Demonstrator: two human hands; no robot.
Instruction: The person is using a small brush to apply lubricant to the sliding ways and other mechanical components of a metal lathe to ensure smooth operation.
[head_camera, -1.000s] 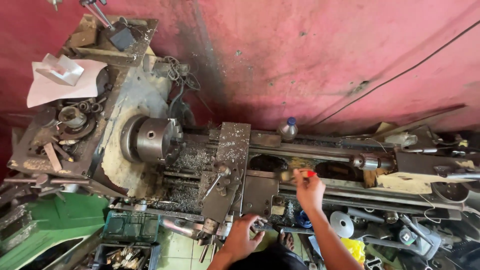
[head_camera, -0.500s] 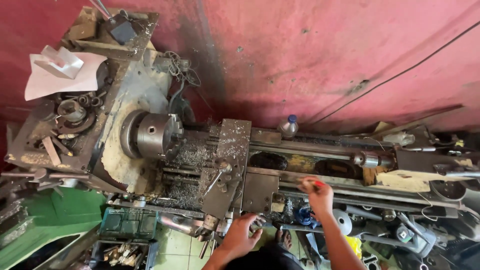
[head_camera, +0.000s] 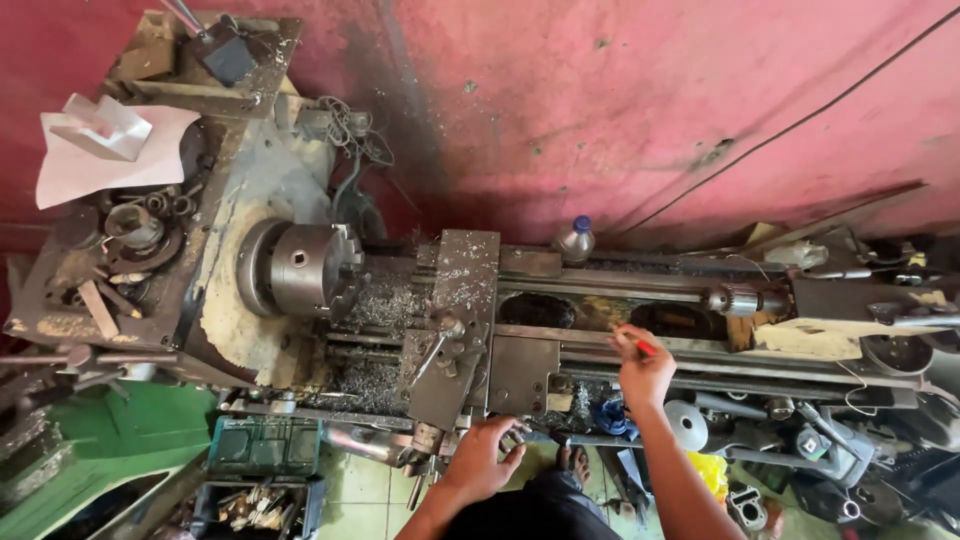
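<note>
Grey steel lathe carriage (head_camera: 455, 330) anchors the view: just below it the left hand (head_camera: 485, 458) fingers curl around its handwheel (head_camera: 513, 437), while to its right the right hand (head_camera: 645, 372) pinches a small red-handled tool (head_camera: 636, 343) above the bed.

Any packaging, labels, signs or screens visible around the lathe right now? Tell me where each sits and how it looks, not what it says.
No signs or screens show.
Small clear plastic bottle with blue cap: upright behind the lathe bed, against the red wall.
White paper sheet: on the headstock top at left, a folded pale piece lying on it.
Yellow plastic packet: low by the floor, beside the right forearm.
Left hand is on a carriage handle; right hand holds a red-tipped tool.
</note>
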